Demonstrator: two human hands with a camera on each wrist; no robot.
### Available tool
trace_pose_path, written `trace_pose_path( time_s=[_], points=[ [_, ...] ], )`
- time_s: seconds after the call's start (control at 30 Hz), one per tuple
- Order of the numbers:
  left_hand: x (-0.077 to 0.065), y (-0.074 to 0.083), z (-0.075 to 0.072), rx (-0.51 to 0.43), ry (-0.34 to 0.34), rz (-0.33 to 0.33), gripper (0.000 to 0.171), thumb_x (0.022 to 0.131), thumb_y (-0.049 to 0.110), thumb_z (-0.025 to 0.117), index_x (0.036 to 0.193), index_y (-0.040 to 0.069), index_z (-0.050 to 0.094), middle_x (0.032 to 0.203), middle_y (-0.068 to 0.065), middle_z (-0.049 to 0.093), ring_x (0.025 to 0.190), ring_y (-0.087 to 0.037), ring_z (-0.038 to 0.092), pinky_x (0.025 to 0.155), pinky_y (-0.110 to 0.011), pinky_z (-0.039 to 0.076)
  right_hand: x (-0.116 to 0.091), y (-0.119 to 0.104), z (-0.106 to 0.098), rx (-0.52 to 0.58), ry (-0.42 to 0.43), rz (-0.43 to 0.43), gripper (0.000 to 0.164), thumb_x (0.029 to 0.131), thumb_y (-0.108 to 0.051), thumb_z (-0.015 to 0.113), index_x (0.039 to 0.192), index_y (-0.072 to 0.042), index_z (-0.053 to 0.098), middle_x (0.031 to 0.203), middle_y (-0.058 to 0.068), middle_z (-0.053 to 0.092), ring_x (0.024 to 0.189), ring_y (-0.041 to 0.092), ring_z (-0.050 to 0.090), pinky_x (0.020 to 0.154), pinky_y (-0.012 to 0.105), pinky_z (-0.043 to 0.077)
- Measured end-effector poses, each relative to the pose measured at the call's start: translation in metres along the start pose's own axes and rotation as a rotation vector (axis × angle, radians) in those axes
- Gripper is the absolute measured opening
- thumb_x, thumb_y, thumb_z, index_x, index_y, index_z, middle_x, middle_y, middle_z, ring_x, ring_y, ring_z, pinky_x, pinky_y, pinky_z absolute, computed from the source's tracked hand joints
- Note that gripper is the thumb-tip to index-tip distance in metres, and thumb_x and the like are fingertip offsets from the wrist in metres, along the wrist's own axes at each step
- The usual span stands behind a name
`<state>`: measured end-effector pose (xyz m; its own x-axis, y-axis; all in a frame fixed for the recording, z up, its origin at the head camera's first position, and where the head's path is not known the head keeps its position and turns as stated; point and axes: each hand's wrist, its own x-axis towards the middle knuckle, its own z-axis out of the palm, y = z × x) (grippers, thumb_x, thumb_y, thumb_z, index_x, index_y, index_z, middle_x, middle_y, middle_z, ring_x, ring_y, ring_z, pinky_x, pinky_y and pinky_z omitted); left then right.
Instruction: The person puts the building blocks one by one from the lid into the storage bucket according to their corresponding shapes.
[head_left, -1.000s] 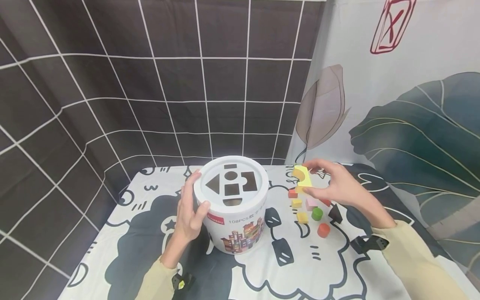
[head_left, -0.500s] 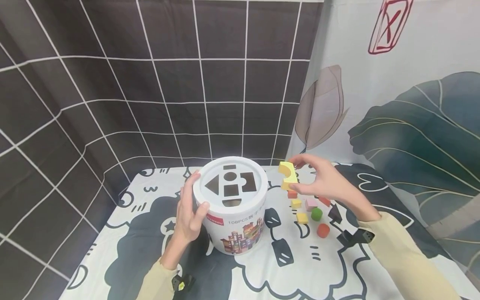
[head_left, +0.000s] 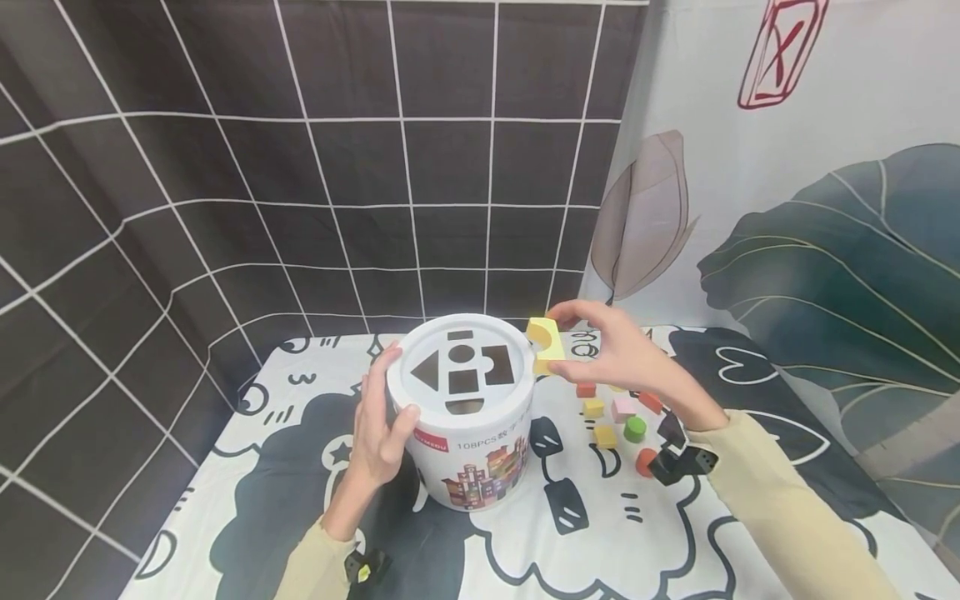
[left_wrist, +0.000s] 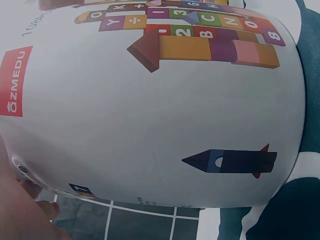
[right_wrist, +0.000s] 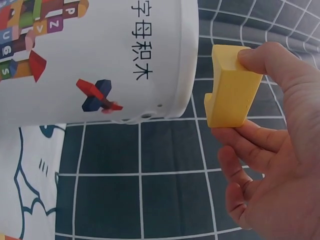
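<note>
A white bucket (head_left: 480, 467) stands upright on the patterned cloth; its white lid (head_left: 408, 398) has several shaped openings, one with a notch in its left side. My left hand (head_left: 375, 437) rests against the bucket's left side, thumb near the lid rim. In the left wrist view the printed bucket wall (left_wrist: 150, 110) covers most of the picture. Between thumb and fingers, my right hand (head_left: 630, 354) pinches a yellow arch block (head_left: 557, 340) beside the lid's right edge. The right wrist view has this yellow block (right_wrist: 234, 95) apart from the lid rim.
Right of the bucket lie several small blocks, among them a green cylinder (head_left: 634, 429), a red cylinder (head_left: 645, 462), a pink block (head_left: 622, 408) and a yellow block (head_left: 604, 437). A dark grid curtain (head_left: 450, 158) hangs behind.
My right hand has carried the yellow arch block leftward, from above the small blocks to the lid's right edge. The left hand and the bucket have stayed in place.
</note>
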<state>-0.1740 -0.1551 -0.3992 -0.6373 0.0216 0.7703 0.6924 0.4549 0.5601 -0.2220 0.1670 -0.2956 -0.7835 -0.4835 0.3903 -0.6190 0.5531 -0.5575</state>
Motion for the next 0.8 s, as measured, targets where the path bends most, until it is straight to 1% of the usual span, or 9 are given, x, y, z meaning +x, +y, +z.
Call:
trace_pose_path(
  time_s=[0.1, 0.2, 0.43, 0.67, 0.8],
  points=[
    [0.000, 0.000, 0.000, 0.003, 0.000, -0.001, 0.072, 0.079, 0.031, 0.050, 0.144, -0.001, 0.043, 0.150, -0.017, 0.045, 0.128, -0.037, 0.044, 0.095, -0.057, 0.034, 0.003, -0.002, 0.002, -0.003, -0.016, 0.021, 0.059, 0.076, -0.024, 0.084, 0.128, -0.006, 0.061, 0.119, 0.006, 0.064, 0.112, 0.027, 0.055, 0.096, 0.058, 0.040],
    [0.000, 0.000, 0.000, 0.005, -0.002, -0.003, 0.072, 0.079, 0.030, 0.050, 0.144, -0.001, 0.043, 0.150, -0.018, 0.045, 0.128, -0.037, 0.044, 0.095, -0.057, 0.035, 0.006, -0.004, 0.004, -0.002, -0.023, 0.023, 0.060, 0.076, -0.025, 0.084, 0.128, -0.007, 0.061, 0.119, 0.005, 0.064, 0.112, 0.025, 0.055, 0.097, 0.058, 0.039],
    [-0.001, 0.000, 0.000, 0.011, 0.001, -0.003, 0.072, 0.079, 0.030, 0.049, 0.144, 0.000, 0.043, 0.149, -0.018, 0.045, 0.128, -0.036, 0.044, 0.095, -0.057, 0.034, 0.014, -0.007, 0.011, 0.012, -0.028, -0.025, 0.057, 0.075, -0.025, 0.084, 0.125, -0.008, 0.063, 0.119, 0.004, 0.064, 0.111, 0.027, 0.055, 0.093, 0.054, 0.042],
    [0.000, -0.001, 0.000, 0.018, -0.001, 0.014, 0.073, 0.079, 0.031, 0.049, 0.144, -0.001, 0.043, 0.149, -0.017, 0.046, 0.128, -0.037, 0.045, 0.097, -0.058, 0.033, 0.021, -0.009, 0.019, 0.004, -0.028, -0.072, 0.056, 0.074, -0.027, 0.083, 0.123, -0.007, 0.064, 0.114, 0.003, 0.065, 0.106, 0.025, 0.055, 0.089, 0.050, 0.043],
    [0.000, -0.002, 0.000, 0.018, -0.003, 0.017, 0.073, 0.079, 0.032, 0.049, 0.144, -0.001, 0.043, 0.150, -0.017, 0.046, 0.129, -0.038, 0.046, 0.097, -0.058, 0.033, 0.024, -0.011, 0.023, 0.014, -0.040, -0.056, 0.056, 0.074, -0.027, 0.082, 0.123, -0.008, 0.064, 0.114, 0.003, 0.064, 0.107, 0.024, 0.054, 0.089, 0.050, 0.042]
  ],
)
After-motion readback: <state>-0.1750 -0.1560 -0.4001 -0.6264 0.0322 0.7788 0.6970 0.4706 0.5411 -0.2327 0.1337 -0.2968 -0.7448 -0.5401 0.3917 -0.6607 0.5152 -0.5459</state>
